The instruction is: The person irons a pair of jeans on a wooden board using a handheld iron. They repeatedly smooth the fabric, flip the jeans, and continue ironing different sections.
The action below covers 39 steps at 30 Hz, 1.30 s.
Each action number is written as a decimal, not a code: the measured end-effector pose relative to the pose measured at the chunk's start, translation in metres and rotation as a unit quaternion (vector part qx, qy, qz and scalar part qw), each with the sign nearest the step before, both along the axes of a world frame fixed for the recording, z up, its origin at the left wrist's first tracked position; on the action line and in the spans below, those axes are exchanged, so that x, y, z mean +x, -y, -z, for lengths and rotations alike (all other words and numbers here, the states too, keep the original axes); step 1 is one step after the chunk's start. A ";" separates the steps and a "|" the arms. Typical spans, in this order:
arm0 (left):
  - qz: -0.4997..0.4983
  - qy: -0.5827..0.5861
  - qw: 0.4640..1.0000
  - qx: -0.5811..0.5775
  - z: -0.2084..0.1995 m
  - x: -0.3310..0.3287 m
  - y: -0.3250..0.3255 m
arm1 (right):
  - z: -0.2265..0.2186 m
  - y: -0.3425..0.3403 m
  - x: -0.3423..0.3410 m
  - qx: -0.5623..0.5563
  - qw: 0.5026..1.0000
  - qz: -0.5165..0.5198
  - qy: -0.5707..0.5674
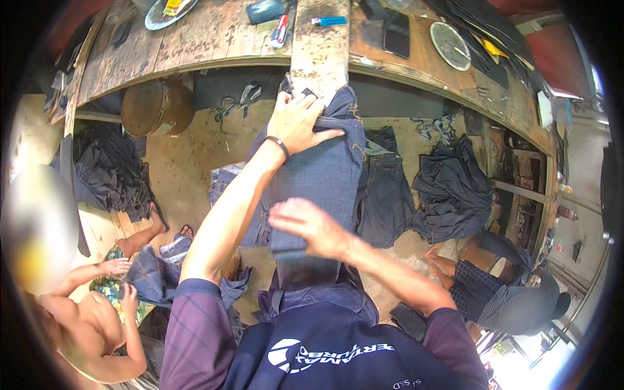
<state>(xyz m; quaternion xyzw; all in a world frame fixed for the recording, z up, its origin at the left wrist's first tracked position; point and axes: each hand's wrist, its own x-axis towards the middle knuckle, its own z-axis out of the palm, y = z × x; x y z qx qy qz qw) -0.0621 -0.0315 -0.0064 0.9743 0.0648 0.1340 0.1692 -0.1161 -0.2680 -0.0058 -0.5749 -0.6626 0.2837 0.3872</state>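
A dark blue denim garment, apparently jeans [318, 172], is drawn over a narrow wooden board [320, 55] that runs from the bench toward my body. My left hand [296, 127], with a black band at the wrist, grips the cloth at its far end. Its fingers bend over the edge and the thumb stretches out across the denim. Nearer to me, my right hand [309, 224] lies over the folded near part of the garment. Its fingers are straight and slightly blurred, and nothing shows in them.
On the wooden bench [214, 42] lie a blue lighter [330, 21], a red-and-white box cutter [279, 31], a phone [396, 34] and a round white lid [450, 45]. Denim piles [452, 188] cover parts of the floor. People sit at left, handling denim, and at right.
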 end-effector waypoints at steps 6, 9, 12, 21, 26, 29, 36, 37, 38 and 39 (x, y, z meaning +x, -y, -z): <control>-0.005 -0.003 1.000 0.024 0.012 0.020 -0.018 | 0.001 -0.023 0.029 -0.049 0.981 0.169 -0.083; -0.017 -0.001 0.999 0.034 0.009 0.020 -0.015 | -0.024 0.027 -0.039 -0.073 0.987 0.052 -0.133; -0.023 -0.025 0.999 0.034 0.003 0.019 -0.012 | -0.020 0.052 -0.052 -0.152 0.958 -0.048 -0.239; -0.037 -0.083 0.995 0.039 0.000 0.024 -0.014 | -0.006 0.059 -0.042 -0.070 0.980 0.079 -0.169; -0.052 -0.075 0.995 0.041 -0.001 0.024 -0.011 | -0.043 0.019 0.018 -0.109 0.986 0.063 -0.113; -0.056 -0.075 0.994 0.060 -0.004 0.025 -0.011 | -0.030 -0.003 0.041 -0.003 0.979 0.199 -0.051; -0.063 -0.074 0.994 0.052 -0.002 0.027 -0.012 | -0.038 0.048 0.001 -0.116 0.969 0.095 -0.199; -0.060 -0.079 0.994 0.047 -0.001 0.027 -0.012 | -0.034 0.037 0.019 -0.064 0.976 0.163 -0.130; -0.070 -0.052 0.994 0.059 0.000 0.027 -0.011 | -0.032 0.041 0.019 -0.055 0.978 0.167 -0.114; -0.071 -0.049 0.994 0.063 0.000 0.027 -0.011 | -0.033 0.044 0.012 -0.061 0.975 0.188 -0.106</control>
